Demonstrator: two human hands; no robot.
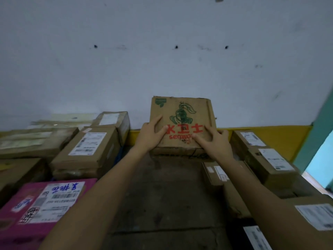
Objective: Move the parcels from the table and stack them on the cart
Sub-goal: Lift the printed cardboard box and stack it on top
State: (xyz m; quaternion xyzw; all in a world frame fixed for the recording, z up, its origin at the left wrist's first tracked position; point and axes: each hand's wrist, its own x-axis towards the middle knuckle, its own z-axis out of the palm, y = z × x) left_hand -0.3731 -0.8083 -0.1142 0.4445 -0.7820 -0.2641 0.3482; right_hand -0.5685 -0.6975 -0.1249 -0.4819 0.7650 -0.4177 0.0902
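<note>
A brown cardboard parcel (pixel 187 112) with a green figure and red lettering sits at the far middle of the table, against the wall. My left hand (pixel 150 134) lies on its top at the near left corner, fingers straight. My right hand (pixel 214 143) rests on its near right part with fingers spread and slightly bent. Both arms reach forward over the bare dark tabletop (pixel 162 195). No cart is in view.
A pink parcel (pixel 41 204) lies near left, with brown labelled boxes (pixel 88 148) stacked behind it. More brown boxes (pixel 270 159) crowd the right side, plus a small flat one (pixel 216 173). A white wall (pixel 162 60) stands close behind; a teal doorway edge (pixel 322 147) is at right.
</note>
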